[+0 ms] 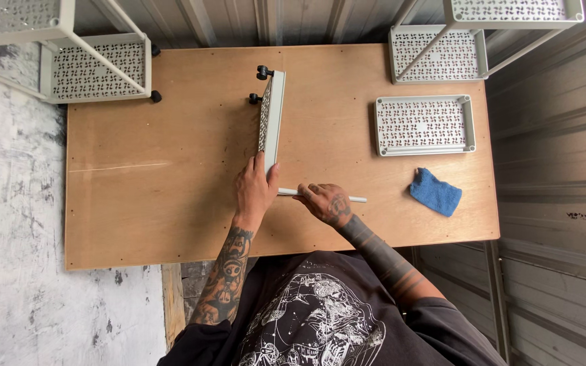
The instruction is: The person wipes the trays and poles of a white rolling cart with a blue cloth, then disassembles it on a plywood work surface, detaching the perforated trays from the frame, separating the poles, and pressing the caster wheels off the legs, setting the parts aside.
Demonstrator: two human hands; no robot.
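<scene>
Two hands work near the middle of the plywood worktop [137, 203], seen from the head camera. The left hand [254, 191] is closed around the near end of a pale perforated tray [270, 118] that stands on its long edge, running from the hands toward the far edge; two black casters [260, 85] stick out at its far end. The left forearm rises straight from the near edge, wrist level. The right hand [327, 203] pinches a thin white rod [357, 199] lying flat, one end touching the tray's near corner, the other pointing to the right edge. The right forearm angles in from the near right. A second tray [425, 125] lies flat toward the far right corner, a blue cloth [435, 192] just nearer.
</scene>
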